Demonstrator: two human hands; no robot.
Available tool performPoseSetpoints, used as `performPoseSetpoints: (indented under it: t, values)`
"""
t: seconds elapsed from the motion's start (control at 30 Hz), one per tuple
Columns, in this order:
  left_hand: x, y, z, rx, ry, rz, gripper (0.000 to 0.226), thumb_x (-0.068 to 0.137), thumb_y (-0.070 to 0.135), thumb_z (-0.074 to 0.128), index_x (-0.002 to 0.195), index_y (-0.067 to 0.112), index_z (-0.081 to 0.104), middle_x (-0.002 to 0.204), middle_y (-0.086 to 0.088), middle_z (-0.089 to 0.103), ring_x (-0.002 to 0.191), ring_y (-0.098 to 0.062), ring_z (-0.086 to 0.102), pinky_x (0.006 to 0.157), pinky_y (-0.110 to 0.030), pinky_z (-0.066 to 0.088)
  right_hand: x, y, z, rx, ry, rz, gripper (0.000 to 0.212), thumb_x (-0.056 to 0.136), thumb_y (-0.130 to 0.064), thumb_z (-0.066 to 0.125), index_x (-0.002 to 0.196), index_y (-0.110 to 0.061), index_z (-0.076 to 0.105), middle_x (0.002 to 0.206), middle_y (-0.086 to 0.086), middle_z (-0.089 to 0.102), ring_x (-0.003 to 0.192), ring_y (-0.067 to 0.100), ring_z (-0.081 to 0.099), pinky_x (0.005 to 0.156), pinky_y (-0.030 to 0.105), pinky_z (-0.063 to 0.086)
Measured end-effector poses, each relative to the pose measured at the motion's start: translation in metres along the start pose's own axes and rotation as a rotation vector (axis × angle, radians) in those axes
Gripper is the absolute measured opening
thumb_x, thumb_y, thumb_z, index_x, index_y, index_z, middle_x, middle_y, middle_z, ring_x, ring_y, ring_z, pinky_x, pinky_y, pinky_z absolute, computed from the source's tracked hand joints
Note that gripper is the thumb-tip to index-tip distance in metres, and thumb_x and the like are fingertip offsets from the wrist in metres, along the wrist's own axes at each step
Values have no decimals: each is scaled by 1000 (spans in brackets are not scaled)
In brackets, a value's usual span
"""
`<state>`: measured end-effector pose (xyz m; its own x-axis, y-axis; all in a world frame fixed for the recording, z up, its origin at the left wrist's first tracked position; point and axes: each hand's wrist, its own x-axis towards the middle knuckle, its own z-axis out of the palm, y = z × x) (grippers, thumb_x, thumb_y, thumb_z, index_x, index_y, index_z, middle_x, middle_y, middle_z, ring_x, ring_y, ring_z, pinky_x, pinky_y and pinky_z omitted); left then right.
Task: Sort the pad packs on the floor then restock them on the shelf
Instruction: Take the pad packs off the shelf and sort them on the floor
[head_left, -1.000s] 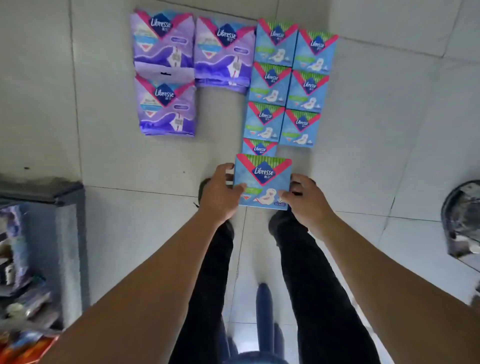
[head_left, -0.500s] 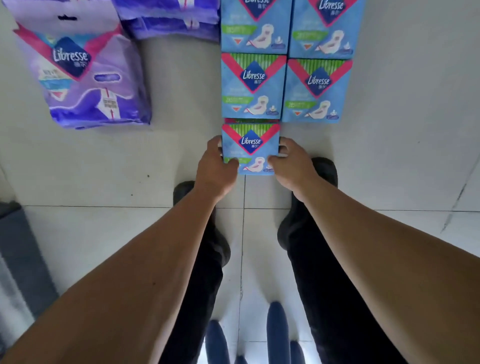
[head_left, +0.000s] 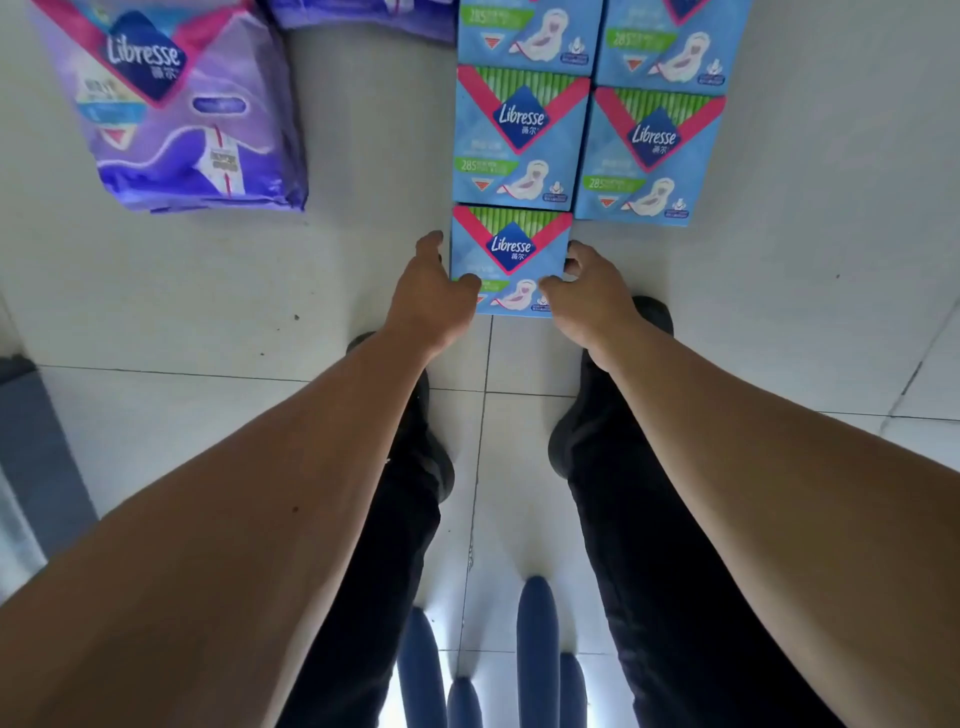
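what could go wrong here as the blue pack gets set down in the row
1. The blue pack, held at its sides by the left hand and right hand, sits tight against the blue pack above; a push forward could shove that column out of line.
2. The slot beside it, below the right-column pack, is bare, so the pack could slide sideways on the tile floor.
3. The shoes stand close behind; a step could kick it.

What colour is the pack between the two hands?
Light blue, with a pink V and green stripes at the top, seen in the head view.
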<state>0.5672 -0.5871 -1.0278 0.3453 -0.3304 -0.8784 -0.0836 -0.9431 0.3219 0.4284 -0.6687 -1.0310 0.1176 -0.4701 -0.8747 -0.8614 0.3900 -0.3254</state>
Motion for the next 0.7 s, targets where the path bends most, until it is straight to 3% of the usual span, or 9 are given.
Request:
performPoseSetpoints:
  t: [0.1, 0.17, 0.3, 0.47, 0.57, 0.7]
  values:
    - [-16, 5, -12, 39, -9, -2, 62, 95, 24, 51, 150, 18, 24, 144, -8, 44, 126, -22, 48, 90, -25, 36, -22, -12, -9, -136, 34, -30, 37, 97, -19, 50, 133, -10, 46, 129, 6, 56, 112, 20, 54, 79, 22, 36]
    - [-35, 12, -28, 65, 37, 42, 59, 95, 23, 52, 148, 18, 28, 140, -11, 46, 123, -24, 50, 90, -25, 37, -46, -24, -17, -260, 66, -122, 39, 98, -21, 49, 135, -10, 45, 132, 9, 55, 119, 25, 52, 84, 26, 38]
    - [-92, 37, -77, 165, 229, 194, 46, 95, 27, 50, 140, 20, 42, 133, -9, 51, 119, -26, 51, 94, -35, 42, -109, -74, -34, -452, 148, -388, 44, 97, -27, 51, 139, -14, 47, 134, 9, 54, 123, 28, 49, 98, 37, 42]
    - [-178, 58, -153, 331, 471, 385, 40, 94, 34, 52, 130, 19, 53, 123, -7, 60, 109, -29, 57, 84, -40, 46, -198, -158, -47, -657, 253, -706, 46, 95, -34, 48, 134, -11, 53, 133, 11, 57, 120, 33, 52, 93, 43, 46]
    - [-242, 50, -215, 326, 634, 404, 41, 90, 36, 50, 125, 16, 58, 116, -9, 63, 98, -34, 60, 75, -40, 47, -263, -216, -38, -723, 254, -868, 49, 93, -37, 46, 133, -11, 54, 131, 10, 59, 118, 32, 54, 91, 45, 49]
    - [-310, 20, -279, 251, 792, 300, 43, 93, 39, 51, 131, 21, 53, 130, -6, 56, 111, -30, 54, 87, -41, 44, -330, -284, -10, -768, 230, -1065, 49, 92, -38, 44, 131, -12, 54, 126, 10, 60, 111, 35, 56, 86, 45, 49]
